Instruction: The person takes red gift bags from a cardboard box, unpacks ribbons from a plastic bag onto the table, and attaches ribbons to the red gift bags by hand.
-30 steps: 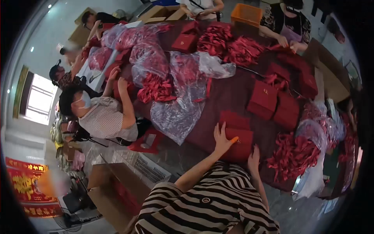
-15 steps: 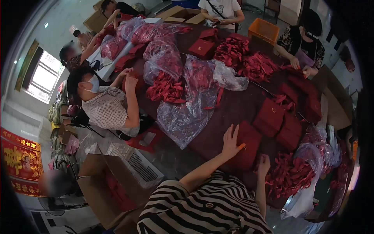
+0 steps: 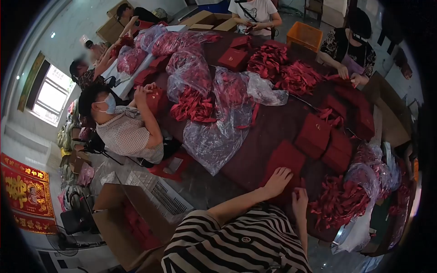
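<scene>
A red gift bag point(image 3: 285, 157) lies on the dark red table in front of me. My left hand point(image 3: 277, 182) is closed on its near part, fingers together and bent over it. Just to the right, my right hand point(image 3: 300, 203) is closed at the bag's near right edge. A narrow red ribbon point(image 3: 302, 183) shows at its fingertips. To the right of my right hand is a heap of red ribbons point(image 3: 339, 200). Beyond the bag stand red boxes point(image 3: 314, 133) with a small gold mark on one.
Clear plastic bags of red ribbons point(image 3: 216, 141) cover the table's middle. An open cardboard box point(image 3: 109, 223) stands at lower left beside a white crate point(image 3: 166, 195). Several people work around the table, one masked person point(image 3: 129, 132) at left. An orange crate point(image 3: 304, 37) stands behind.
My left hand has drawn back towards me, its spread fingers now together and bent. My right hand has shifted slightly left and nearer. The masked person's hands have moved on a red item.
</scene>
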Demonstrator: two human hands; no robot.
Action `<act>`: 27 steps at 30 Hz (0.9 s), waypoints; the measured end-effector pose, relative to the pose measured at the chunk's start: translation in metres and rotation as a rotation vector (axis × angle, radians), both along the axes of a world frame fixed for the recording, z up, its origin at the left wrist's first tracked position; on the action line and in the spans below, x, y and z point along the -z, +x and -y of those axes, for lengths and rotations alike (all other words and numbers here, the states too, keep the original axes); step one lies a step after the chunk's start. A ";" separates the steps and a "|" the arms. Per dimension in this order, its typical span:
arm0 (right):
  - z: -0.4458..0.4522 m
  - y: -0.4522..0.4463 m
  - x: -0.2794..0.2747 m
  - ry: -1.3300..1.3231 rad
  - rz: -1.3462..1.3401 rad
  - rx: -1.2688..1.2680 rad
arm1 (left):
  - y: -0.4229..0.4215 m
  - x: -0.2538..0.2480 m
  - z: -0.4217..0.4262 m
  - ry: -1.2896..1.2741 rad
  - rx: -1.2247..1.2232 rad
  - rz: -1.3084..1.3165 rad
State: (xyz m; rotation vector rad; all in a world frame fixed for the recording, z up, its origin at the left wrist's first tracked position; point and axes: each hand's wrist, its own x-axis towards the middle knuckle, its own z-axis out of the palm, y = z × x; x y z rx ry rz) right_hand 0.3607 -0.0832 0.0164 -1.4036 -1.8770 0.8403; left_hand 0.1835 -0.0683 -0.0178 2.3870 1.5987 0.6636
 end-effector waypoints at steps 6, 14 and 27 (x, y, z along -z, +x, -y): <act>0.012 0.013 0.002 -0.074 0.004 -0.094 | -0.007 -0.016 0.005 -0.009 0.068 0.062; -0.016 0.050 -0.039 0.136 -0.070 0.233 | 0.005 0.003 -0.004 -0.055 -0.004 0.090; 0.026 0.017 0.010 -0.054 -0.045 0.145 | 0.007 -0.031 -0.001 -0.108 0.074 0.196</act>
